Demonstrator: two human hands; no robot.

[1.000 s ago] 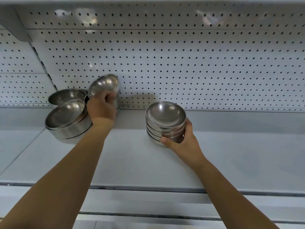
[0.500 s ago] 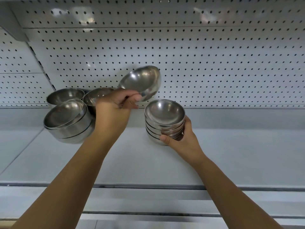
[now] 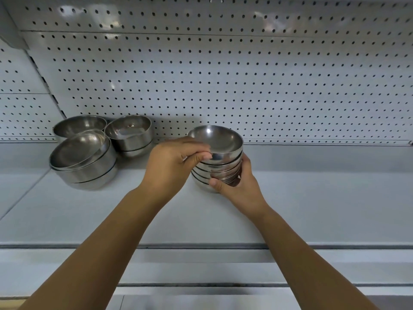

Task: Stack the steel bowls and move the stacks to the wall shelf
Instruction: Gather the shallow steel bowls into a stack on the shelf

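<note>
From the head camera, the only view: the left hand (image 3: 176,162) has brought a small steel bowl across from the cluster by the wall. 1 second ago it was lifting that bowl off the left-hand group. Half a second ago the bowl was tilted in mid-air. Now it is the top bowl (image 3: 215,142), sitting level and nested on the stack of small bowls (image 3: 218,172). The left thumb and fingers still pinch its near rim, so it has not been let go.

The right hand (image 3: 242,186) has not moved. Its thumb is across the front and its fingers wrap round the lower bowls, steadying the stack where it stands on the shelf (image 3: 312,198), a little out from the pegboard wall (image 3: 223,74).

The stack is 1 bowl taller, roughly 5 by the visible rims, and I'd say this bowl is as good as placed.

To the left, the wide bowls (image 3: 82,162) sit in a leaning pile. A single bowl (image 3: 79,126) stands behind them, and the deeper bowls (image 3: 129,135) stand just beside it against the wall. These look like they are still to be sorted.
</note>
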